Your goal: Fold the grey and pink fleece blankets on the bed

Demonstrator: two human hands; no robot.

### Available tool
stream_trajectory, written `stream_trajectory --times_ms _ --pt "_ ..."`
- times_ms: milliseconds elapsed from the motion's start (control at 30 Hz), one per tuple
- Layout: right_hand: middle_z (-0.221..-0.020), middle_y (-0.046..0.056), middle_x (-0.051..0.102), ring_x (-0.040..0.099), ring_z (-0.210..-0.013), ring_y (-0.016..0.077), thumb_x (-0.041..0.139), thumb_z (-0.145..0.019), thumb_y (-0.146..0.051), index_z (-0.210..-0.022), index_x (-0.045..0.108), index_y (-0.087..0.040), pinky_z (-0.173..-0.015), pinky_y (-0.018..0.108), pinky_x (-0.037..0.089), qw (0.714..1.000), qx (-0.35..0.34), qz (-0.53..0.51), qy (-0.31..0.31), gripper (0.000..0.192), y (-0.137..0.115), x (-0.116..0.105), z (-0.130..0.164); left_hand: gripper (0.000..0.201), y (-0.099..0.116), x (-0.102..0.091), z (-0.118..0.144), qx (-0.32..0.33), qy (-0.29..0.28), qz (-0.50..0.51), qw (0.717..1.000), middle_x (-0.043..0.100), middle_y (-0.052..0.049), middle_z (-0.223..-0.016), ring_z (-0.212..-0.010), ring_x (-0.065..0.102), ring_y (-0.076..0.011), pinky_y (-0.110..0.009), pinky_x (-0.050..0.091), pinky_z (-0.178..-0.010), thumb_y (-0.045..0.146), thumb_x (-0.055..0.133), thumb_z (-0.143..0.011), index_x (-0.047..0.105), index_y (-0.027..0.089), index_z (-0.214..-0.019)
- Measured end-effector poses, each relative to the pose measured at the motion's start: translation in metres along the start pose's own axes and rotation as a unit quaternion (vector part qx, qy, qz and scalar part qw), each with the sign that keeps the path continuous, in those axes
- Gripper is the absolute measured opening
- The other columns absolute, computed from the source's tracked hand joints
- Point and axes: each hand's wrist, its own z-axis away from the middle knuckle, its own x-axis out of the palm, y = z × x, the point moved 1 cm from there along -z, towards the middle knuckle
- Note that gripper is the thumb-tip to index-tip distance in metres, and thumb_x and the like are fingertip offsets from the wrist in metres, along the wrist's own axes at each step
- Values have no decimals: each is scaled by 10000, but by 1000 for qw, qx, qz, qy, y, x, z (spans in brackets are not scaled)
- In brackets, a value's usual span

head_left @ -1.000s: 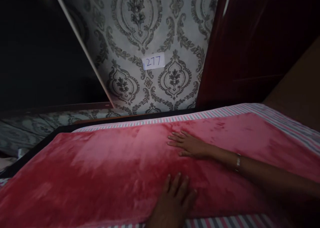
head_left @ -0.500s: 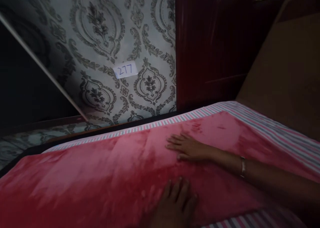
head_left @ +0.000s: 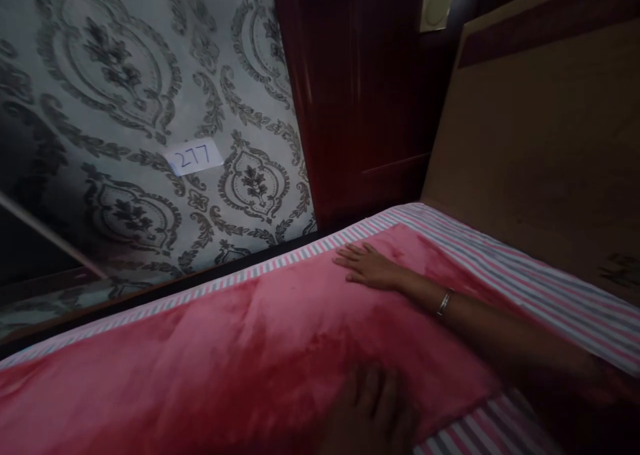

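Observation:
A plush red-pink blanket [head_left: 215, 355] lies spread over a bed sheet with pink, grey and white stripes [head_left: 520, 275]. My right hand [head_left: 369, 267], with a bracelet [head_left: 444, 302] at the wrist, rests flat on the blanket near its far right corner, fingers spread. At the bottom middle, my left hand [head_left: 373, 408] is dim and slightly blurred. Its fingers stretch forward over the blanket close to the near edge, and nothing shows in them. Light and dark streaks mark the blanket's pile.
Patterned wallpaper [head_left: 205, 95] bears a paper label [head_left: 195, 156] reading 277. A dark red glossy panel [head_left: 355, 108] with a square gold-coloured fitting [head_left: 436, 4] stands behind the bed. A brown board [head_left: 540, 128] rises at the right end.
The view has turned to the right. My right hand has slid across the blanket toward its far right corner. My left hand has also shifted right along the near side.

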Motion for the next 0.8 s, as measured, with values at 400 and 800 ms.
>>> stream_trajectory --times_ms 400,800 --pt "-1335 197 613 525 -1275 331 288 -1031 -421 -1294 646 -142 -1018 483 445 913 376 101 124 524 99 -34 60 316 19 57 8 64 52 15 996 649 -104 -1351 -1232 602 -303 -519 361 -1127 334 543 -956 659 232 -1232" --pt "-1086 249 704 669 -823 246 580 -936 -511 -1120 698 -49 -687 322 437 901 432 7 40 511 128 -45 79 531 3 -26 -20 67 -125 59 988 407 -91 -1592 -1369 468 -305 -448 400 -1076 400 338 -1031 413 254 -1536"
